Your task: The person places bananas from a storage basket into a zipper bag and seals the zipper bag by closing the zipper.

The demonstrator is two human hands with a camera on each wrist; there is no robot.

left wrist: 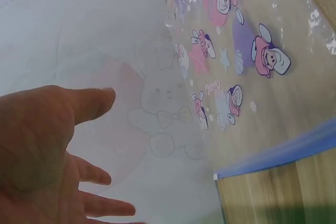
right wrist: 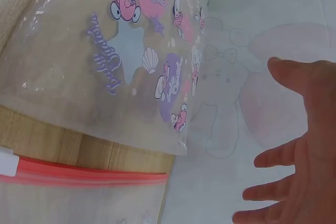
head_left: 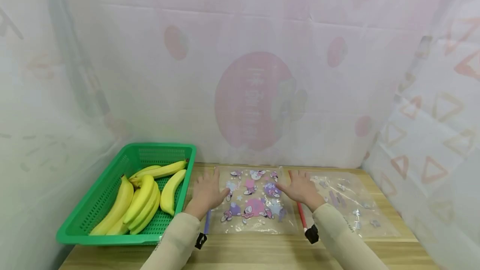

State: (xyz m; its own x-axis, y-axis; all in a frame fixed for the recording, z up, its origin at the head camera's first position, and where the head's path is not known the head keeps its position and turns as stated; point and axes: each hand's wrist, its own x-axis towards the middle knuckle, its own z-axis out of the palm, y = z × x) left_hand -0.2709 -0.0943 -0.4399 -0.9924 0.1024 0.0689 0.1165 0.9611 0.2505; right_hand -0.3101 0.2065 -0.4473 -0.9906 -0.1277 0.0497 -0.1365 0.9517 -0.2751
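Note:
A clear plastic zip bag (head_left: 255, 203) printed with pink and purple cartoon figures lies flat on the table, its blue zip strip (left wrist: 283, 153) along the left edge. Over that left edge hovers my left hand (head_left: 207, 191), fingers spread and holding nothing. My right hand (head_left: 301, 188) is spread likewise above the gap between this bag and a second clear bag (head_left: 356, 207) on the right, near that one's red zip strip (head_left: 302, 216). Both wrist views show the palms bare and the fingers apart. Left of the hands, several yellow bananas (head_left: 144, 205) lie in a green basket (head_left: 123, 238).
The wooden table (head_left: 247, 253) ends at a pale printed curtain (head_left: 258, 28) at the back, with similar fabric on both sides. The basket's raised rim stands close beside my left forearm. A white slider (right wrist: 8, 162) sits on the red zip strip.

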